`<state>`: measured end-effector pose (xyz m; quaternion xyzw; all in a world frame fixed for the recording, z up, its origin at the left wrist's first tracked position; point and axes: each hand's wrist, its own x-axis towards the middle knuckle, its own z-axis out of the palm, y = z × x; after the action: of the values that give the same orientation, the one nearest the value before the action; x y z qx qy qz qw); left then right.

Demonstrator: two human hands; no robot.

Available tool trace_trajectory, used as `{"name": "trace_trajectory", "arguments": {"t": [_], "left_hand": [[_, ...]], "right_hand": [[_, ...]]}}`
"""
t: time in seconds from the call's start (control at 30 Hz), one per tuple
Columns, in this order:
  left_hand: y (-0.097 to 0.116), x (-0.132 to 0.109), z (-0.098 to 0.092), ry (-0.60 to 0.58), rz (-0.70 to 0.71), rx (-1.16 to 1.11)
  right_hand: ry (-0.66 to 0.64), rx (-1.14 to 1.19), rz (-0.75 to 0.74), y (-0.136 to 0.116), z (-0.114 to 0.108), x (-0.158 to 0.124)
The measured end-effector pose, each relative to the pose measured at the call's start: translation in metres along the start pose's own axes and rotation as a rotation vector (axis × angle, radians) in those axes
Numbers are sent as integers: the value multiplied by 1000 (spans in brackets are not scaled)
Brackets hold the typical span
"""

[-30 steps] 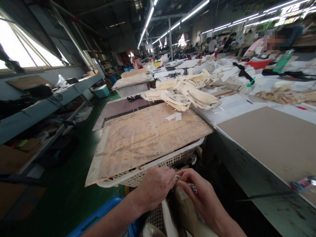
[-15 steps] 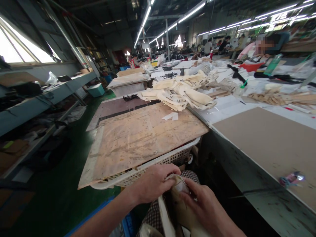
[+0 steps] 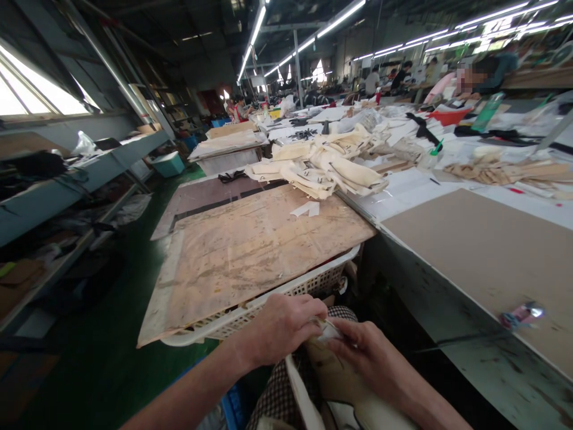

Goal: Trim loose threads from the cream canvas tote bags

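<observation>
Lights [image 3: 342, 18] glow beyond a scuffed board [image 3: 259, 257] on a white basket [image 3: 237, 316], both hands [image 3: 286, 325] pinching cream material [image 3: 335, 373].

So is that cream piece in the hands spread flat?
Not flat: the cream piece slopes down from its edge, held by the left hand and right hand. Whether it's folded, I cannot tell.

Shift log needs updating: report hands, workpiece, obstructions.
Left hand and right hand pinching cream piece at its upper edge. Piece over checkered cloth. White basket close beyond hands, not visibly blocking them.
</observation>
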<state>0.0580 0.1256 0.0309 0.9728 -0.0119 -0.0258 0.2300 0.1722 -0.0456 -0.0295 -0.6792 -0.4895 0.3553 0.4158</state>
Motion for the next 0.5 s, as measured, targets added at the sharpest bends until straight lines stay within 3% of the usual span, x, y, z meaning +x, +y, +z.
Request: {"name": "trace_trajectory", "arguments": {"t": [0.3, 0.5], "left_hand": [[13, -1, 2, -12, 28, 340], [17, -1, 12, 67, 2, 258]], "right_hand": [[79, -21, 19, -4, 9, -4], [83, 175, 43, -5, 10, -7]]}}
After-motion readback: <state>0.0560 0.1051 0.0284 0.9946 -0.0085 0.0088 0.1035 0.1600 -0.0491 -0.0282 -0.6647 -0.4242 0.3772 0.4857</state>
